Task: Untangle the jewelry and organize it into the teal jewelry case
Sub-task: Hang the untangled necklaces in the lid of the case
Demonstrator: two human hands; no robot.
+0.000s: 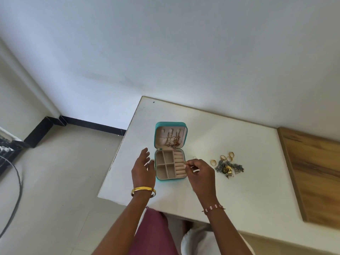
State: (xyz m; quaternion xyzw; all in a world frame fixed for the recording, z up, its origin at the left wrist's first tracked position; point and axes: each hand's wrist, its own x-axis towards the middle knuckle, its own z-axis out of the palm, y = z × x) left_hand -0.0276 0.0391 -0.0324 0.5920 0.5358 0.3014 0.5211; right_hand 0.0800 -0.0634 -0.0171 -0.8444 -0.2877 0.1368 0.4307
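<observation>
- Jewelry [228, 165] is being shown as a small heap on the white bench [239, 181], to the right of the teal jewelry case [170, 150] and apart from it.
- Several gold rings [213, 162] are being seen along the far and left edge of that heap, and a tangle of grey chains with a gold flower-shaped piece [226, 169] is lying at its middle.
- The case is being kept open near the bench's left edge, with its lid [171, 134] standing up at the far side.
- Gold chains [173, 141] are being displayed hanging inside the lid against the beige lining.
- The lower tray is being shown with four square compartments [164, 165] on the left and a column of ring rolls [180, 165] on the right.
- The left hand [143, 167] is being held just beside the case's left wall, fingers straight and spread, with nothing in it; whether it is touching the case cannot be told.
- A gold bangle [143, 191] is being worn on the left wrist.
- The right hand [199, 173] is being held at the case's right edge, beside the ring rolls, with fingers curled and thumb and forefinger pinched together; what is being pinched is too small to tell.
- A red and white beaded bracelet [214, 208] is being worn on the right wrist.
- A wooden board [312, 172] is being seen lying on the bench's right side.
</observation>
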